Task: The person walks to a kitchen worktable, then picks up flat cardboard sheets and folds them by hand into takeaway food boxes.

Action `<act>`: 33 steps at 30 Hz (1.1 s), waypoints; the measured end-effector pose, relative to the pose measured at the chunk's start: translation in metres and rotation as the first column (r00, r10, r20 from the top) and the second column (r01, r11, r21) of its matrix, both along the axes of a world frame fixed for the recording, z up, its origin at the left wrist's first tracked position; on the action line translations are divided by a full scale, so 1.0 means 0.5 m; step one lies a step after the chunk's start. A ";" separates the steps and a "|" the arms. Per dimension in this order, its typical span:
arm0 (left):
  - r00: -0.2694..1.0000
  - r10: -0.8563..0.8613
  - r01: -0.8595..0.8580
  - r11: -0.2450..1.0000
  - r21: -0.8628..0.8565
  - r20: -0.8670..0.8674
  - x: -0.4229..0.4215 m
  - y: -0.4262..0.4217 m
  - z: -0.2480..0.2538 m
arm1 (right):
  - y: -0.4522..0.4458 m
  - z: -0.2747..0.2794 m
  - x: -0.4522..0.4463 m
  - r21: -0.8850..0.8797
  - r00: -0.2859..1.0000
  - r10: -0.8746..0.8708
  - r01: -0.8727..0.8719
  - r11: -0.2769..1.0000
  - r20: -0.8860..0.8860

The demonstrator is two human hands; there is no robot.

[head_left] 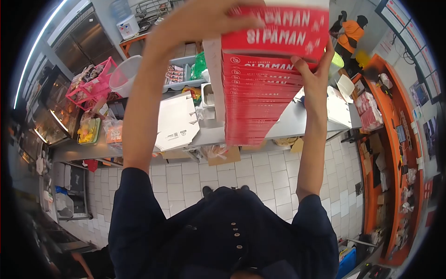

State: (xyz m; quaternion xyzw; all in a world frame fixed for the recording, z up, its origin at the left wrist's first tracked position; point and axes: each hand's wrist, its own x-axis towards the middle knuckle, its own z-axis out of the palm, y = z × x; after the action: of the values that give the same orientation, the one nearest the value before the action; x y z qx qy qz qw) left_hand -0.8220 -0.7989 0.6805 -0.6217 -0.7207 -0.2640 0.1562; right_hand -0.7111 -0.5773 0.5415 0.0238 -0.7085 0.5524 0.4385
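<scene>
A tall stack of red food boxes (pixel 253 102) printed "SI PAMAN" rises from the metal counter in front of me. At its top, my left hand (pixel 202 23) is closed on the upper red food box (pixel 278 35), fingers across its printed front; the hand is slightly blurred. My right hand (pixel 315 76) grips the stack's right side just below, with the thumb on the front and fingers around the far side. White flat cartons (pixel 174 123) lie on the counter left of the stack, and another white carton (pixel 338 109) lies to the right.
A pink basket (pixel 93 83), a clear tub (pixel 125 74) and a grey crate (pixel 179 83) with packets stand at the left and back. Orange shelving (pixel 395 153) lines the right. A person in an orange top (pixel 351 35) is at the back right. Tiled floor lies below.
</scene>
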 end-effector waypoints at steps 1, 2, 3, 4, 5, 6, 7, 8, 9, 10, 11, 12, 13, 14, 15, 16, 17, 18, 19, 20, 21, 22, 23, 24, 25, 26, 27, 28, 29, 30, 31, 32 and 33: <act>0.997 0.052 -0.054 0.998 0.027 0.064 0.010 -0.013 0.020 | 0.006 -0.008 -0.005 0.046 0.999 0.003 -0.001 0.999 -0.048; 0.984 -0.021 -0.011 0.983 0.182 0.175 0.012 -0.027 0.033 | 0.015 -0.016 -0.008 0.090 0.996 0.004 0.004 0.996 -0.092; 0.956 -0.111 0.013 0.942 0.335 0.273 0.015 -0.032 0.041 | 0.025 -0.020 -0.008 0.139 0.997 -0.003 0.015 0.990 -0.083; 0.952 -0.127 0.029 0.944 0.328 0.280 0.028 -0.023 0.046 | 0.026 -0.023 -0.001 0.132 0.997 -0.023 0.033 0.991 -0.076; 0.957 -0.228 0.140 0.904 0.404 0.180 0.046 -0.015 0.051 | 0.022 -0.020 0.001 0.135 0.997 0.008 0.003 0.991 -0.079; 0.953 -0.275 0.193 0.876 0.442 0.129 0.072 -0.010 0.061 | 0.021 -0.017 0.004 0.141 0.996 0.045 -0.033 0.989 -0.082; 0.945 -0.318 0.247 0.845 0.474 0.075 0.102 -0.003 0.071 | 0.022 -0.017 0.007 0.169 0.996 0.035 -0.021 0.985 -0.077; 0.935 -0.355 0.328 0.875 0.356 0.012 0.140 0.010 0.086 | 0.022 -0.019 0.010 0.173 0.997 0.035 -0.022 0.985 -0.072; 0.928 -0.372 0.360 0.884 0.297 -0.017 0.161 0.033 0.084 | 0.021 -0.020 0.012 0.089 0.993 0.050 -0.041 0.995 -0.103; 0.919 -0.392 0.391 0.890 0.236 -0.044 0.184 0.055 0.082 | 0.021 -0.021 0.016 0.006 0.989 0.062 -0.062 0.998 -0.133; 0.915 -0.385 0.403 0.885 0.233 -0.122 0.197 0.084 0.061 | 0.026 -0.027 0.024 -0.009 0.989 0.099 -0.101 0.995 -0.111; 0.905 -0.375 0.415 0.881 0.229 -0.200 0.208 0.118 0.032 | 0.036 -0.030 0.030 -0.019 0.988 0.120 -0.123 0.992 -0.095; 0.890 -0.364 0.427 0.876 0.223 -0.275 0.220 0.151 0.001 | 0.043 -0.039 0.038 -0.043 0.987 0.135 -0.139 0.989 -0.091; 0.868 -0.352 0.440 0.872 0.214 -0.350 0.233 0.184 -0.029 | 0.054 -0.045 0.043 -0.072 0.985 0.148 -0.154 0.985 -0.091; 0.840 -0.342 0.455 0.867 0.203 -0.421 0.246 0.214 -0.053 | 0.065 -0.058 0.051 -0.105 0.983 0.157 -0.167 0.980 -0.092; 0.819 -0.288 0.413 0.896 0.163 -0.496 0.264 0.238 -0.071 | 0.082 -0.072 0.059 -0.151 0.982 0.160 -0.173 0.973 -0.097; 0.786 -0.239 0.370 0.921 0.125 -0.570 0.279 0.260 -0.089 | 0.100 -0.088 0.066 -0.205 0.982 0.156 -0.176 0.963 -0.109; 0.784 -0.250 0.381 0.916 0.122 -0.568 0.286 0.287 -0.113 | 0.123 -0.116 0.075 -0.259 0.983 0.146 -0.171 0.951 -0.115; 0.797 -0.228 0.373 0.914 0.159 -0.560 0.291 0.313 -0.140 | 0.161 -0.141 0.085 -0.341 0.983 0.131 -0.169 0.925 -0.130; 0.810 -0.204 0.362 0.911 0.195 -0.550 0.295 0.335 -0.173 | 0.184 -0.182 0.096 -0.429 0.984 0.108 -0.161 0.889 -0.144; 0.812 -0.209 0.366 0.910 0.196 -0.545 0.297 0.349 -0.205 | 0.222 -0.223 0.121 -0.528 0.983 0.083 -0.158 0.835 -0.162; 0.841 -0.225 0.353 0.917 0.184 -0.492 0.299 0.360 -0.239 | 0.248 -0.276 0.146 -0.618 0.981 0.055 -0.160 0.769 -0.186; 0.868 -0.234 0.337 0.926 0.172 -0.439 0.298 0.371 -0.275 | 0.274 -0.331 0.181 -0.699 0.978 0.022 -0.165 0.696 -0.209; 0.885 -0.227 0.322 0.929 0.183 -0.406 0.302 0.377 -0.324 | 0.291 -0.389 0.228 -0.760 0.971 -0.014 -0.176 0.625 -0.237; 0.901 -0.211 0.302 0.933 0.197 -0.379 0.307 0.378 -0.378 | 0.299 -0.443 0.282 -0.799 0.962 -0.044 -0.197 0.568 -0.268; 0.899 -0.211 0.284 0.948 0.144 -0.385 0.310 0.376 -0.435 | 0.297 -0.488 0.335 -0.822 0.951 -0.060 -0.229 0.521 -0.302; 0.902 -0.272 0.326 0.938 0.119 -0.334 0.316 0.370 -0.495 | 0.294 -0.523 0.387 -0.830 0.936 -0.060 -0.277 0.485 -0.347; 0.901 -0.300 0.325 0.945 0.029 -0.314 0.331 0.360 -0.554 | 0.280 -0.546 0.444 -0.816 0.920 -0.027 -0.332 0.472 -0.390; 0.899 -0.326 0.334 0.942 -0.024 -0.291 0.348 0.351 -0.615 | 0.269 -0.572 0.500 -0.807 0.900 0.095 -0.424 0.412 -0.424; 0.899 -0.356 0.347 0.934 -0.081 -0.256 0.369 0.341 -0.677 | 0.260 -0.599 0.561 -0.799 0.868 0.206 -0.497 0.338 -0.452; 0.887 -0.402 0.373 0.914 -0.161 -0.226 0.387 0.332 -0.736 | 0.270 -0.651 0.619 -0.858 0.932 0.280 -0.330 0.394 -0.229; 0.875 -0.446 0.400 0.885 -0.237 -0.189 0.402 0.324 -0.789 | 0.283 -0.711 0.661 -0.874 0.942 0.335 -0.154 0.462 0.011; 0.876 -0.448 0.402 0.884 -0.239 -0.180 0.417 0.316 -0.833 | 0.276 -0.755 0.683 -0.868 0.935 0.301 0.013 0.496 0.186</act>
State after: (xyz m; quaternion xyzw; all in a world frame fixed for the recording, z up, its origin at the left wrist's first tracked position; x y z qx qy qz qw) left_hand -0.6136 -0.6412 0.2639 -0.8038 -0.5650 -0.1465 0.1152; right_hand -0.3697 -0.4392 0.1640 -0.2242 -0.3968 0.8612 0.2252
